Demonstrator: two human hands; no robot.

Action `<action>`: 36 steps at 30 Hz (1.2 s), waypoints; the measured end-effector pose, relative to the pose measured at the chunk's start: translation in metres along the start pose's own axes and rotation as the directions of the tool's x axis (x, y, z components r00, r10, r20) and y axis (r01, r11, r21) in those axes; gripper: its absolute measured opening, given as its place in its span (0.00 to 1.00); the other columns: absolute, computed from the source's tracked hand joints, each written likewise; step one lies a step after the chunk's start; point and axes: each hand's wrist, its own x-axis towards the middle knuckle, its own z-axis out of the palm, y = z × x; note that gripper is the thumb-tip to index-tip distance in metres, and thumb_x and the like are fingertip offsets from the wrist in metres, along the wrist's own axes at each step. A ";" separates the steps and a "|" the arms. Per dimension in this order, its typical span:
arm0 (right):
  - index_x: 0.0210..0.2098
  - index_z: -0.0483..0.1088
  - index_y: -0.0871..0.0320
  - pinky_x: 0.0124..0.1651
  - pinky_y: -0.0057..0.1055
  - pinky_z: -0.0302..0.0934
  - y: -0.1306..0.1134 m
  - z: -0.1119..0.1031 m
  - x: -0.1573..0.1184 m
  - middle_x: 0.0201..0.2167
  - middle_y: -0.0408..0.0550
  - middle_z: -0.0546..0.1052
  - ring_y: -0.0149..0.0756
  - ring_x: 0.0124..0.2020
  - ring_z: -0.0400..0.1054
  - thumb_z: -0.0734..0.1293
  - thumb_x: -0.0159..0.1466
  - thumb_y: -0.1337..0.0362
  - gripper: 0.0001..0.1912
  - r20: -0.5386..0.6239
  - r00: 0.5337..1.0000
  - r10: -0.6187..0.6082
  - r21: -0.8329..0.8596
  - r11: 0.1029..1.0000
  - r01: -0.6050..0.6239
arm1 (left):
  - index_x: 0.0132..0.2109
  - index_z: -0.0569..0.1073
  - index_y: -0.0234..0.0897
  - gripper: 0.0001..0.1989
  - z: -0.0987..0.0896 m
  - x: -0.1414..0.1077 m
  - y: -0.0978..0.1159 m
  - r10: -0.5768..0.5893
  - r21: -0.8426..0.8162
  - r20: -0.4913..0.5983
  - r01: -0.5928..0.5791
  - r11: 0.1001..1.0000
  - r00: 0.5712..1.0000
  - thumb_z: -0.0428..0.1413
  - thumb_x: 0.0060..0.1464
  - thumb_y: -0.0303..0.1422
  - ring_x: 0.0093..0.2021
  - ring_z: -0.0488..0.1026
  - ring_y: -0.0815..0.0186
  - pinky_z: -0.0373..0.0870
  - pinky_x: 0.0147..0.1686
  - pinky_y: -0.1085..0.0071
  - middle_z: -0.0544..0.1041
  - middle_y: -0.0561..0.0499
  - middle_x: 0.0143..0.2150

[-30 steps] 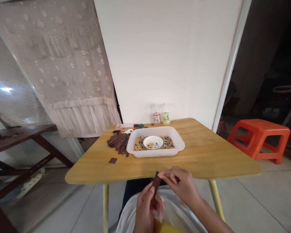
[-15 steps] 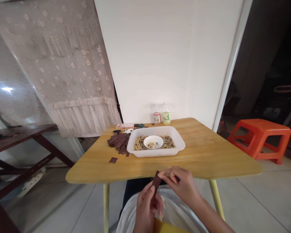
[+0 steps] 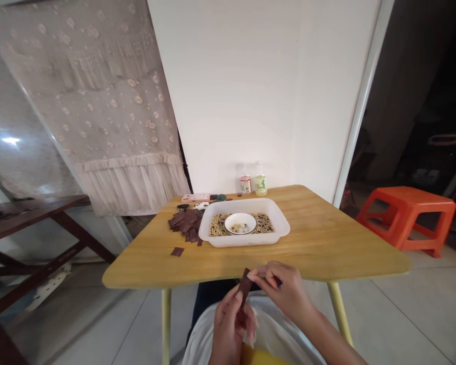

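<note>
Over my lap, in front of the table edge, my left hand (image 3: 231,319) holds a flat dark brown strip (image 3: 245,287) upright between thumb and fingers. My right hand (image 3: 283,284) pinches at the strip's upper right edge with its fingertips. A small dark thing shows among the right hand's fingers, too unclear to name. On the table, a heap of similar brown strips (image 3: 187,223) lies left of a white plastic tub (image 3: 247,242). One loose brown piece (image 3: 177,251) lies nearer to me.
Pale and dark beads or grains (image 3: 218,225) fill the tub's bottom, around a white bowl (image 3: 240,216). Two bottles, one red-labelled (image 3: 245,184) and one green-labelled (image 3: 260,185), stand by the wall. A pink case (image 3: 195,197) lies at the wooden table's (image 3: 327,243) back left. An orange stool (image 3: 406,203) stands right.
Both hands keep almost the same pose on the brown strip. The view has shifted very slightly; nothing on the table has visibly moved.
</note>
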 end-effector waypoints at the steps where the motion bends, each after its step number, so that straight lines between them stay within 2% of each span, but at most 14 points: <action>1: 0.16 0.46 0.56 0.29 0.24 0.59 0.000 0.000 0.000 0.19 0.41 0.72 0.32 0.30 0.71 0.63 0.56 0.67 0.21 0.009 1.000 -0.006 -0.002 1.000 0.006 | 0.40 0.72 0.30 0.21 0.000 0.000 0.000 -0.002 -0.001 0.004 0.002 1.000 1.000 0.56 0.42 0.42 0.08 0.56 0.75 0.53 0.09 0.79 0.67 0.55 0.11; 7: 0.15 0.46 0.57 0.30 0.24 0.59 -0.005 0.009 -0.004 0.22 0.41 0.74 0.29 0.28 0.70 0.63 0.57 0.67 0.21 0.113 0.993 -0.040 0.010 0.999 0.039 | 0.35 0.73 0.31 0.19 -0.003 0.002 -0.005 0.015 -0.010 -0.025 -0.015 1.000 1.000 0.57 0.41 0.43 0.08 0.56 0.75 0.52 0.09 0.80 0.67 0.55 0.11; 16: 0.15 0.47 0.56 0.29 0.24 0.59 0.001 0.001 0.000 0.19 0.42 0.72 0.32 0.30 0.71 0.63 0.57 0.66 0.21 0.016 1.000 -0.008 0.000 1.000 0.008 | 0.41 0.72 0.31 0.22 -0.002 0.001 -0.003 -0.005 0.013 -0.015 0.005 1.000 1.000 0.56 0.42 0.43 0.08 0.55 0.76 0.53 0.09 0.79 0.66 0.56 0.11; 24: 0.15 0.47 0.57 0.29 0.24 0.58 -0.006 0.006 -0.002 0.24 0.42 0.75 0.28 0.27 0.69 0.63 0.56 0.68 0.20 0.139 0.989 -0.056 0.011 0.998 0.055 | 0.36 0.73 0.31 0.20 -0.003 0.003 -0.005 0.010 0.027 -0.044 -0.009 1.000 0.999 0.56 0.41 0.44 0.08 0.56 0.75 0.52 0.09 0.79 0.66 0.55 0.12; 31: 0.16 0.47 0.56 0.29 0.23 0.60 0.000 -0.001 0.000 0.19 0.42 0.72 0.31 0.31 0.71 0.63 0.57 0.66 0.20 0.022 1.000 -0.022 -0.018 1.000 0.022 | 0.41 0.72 0.31 0.22 0.000 0.001 -0.002 -0.002 0.005 -0.014 0.002 1.000 1.000 0.56 0.42 0.43 0.08 0.55 0.75 0.52 0.09 0.79 0.66 0.55 0.11; 36: 0.15 0.47 0.57 0.30 0.23 0.59 -0.004 0.002 -0.001 0.21 0.42 0.73 0.29 0.28 0.70 0.63 0.57 0.66 0.20 0.113 0.992 -0.061 -0.014 0.998 0.063 | 0.37 0.73 0.31 0.21 -0.001 0.002 -0.002 -0.008 0.014 -0.016 0.008 1.000 1.000 0.57 0.40 0.44 0.08 0.55 0.75 0.53 0.09 0.79 0.66 0.55 0.11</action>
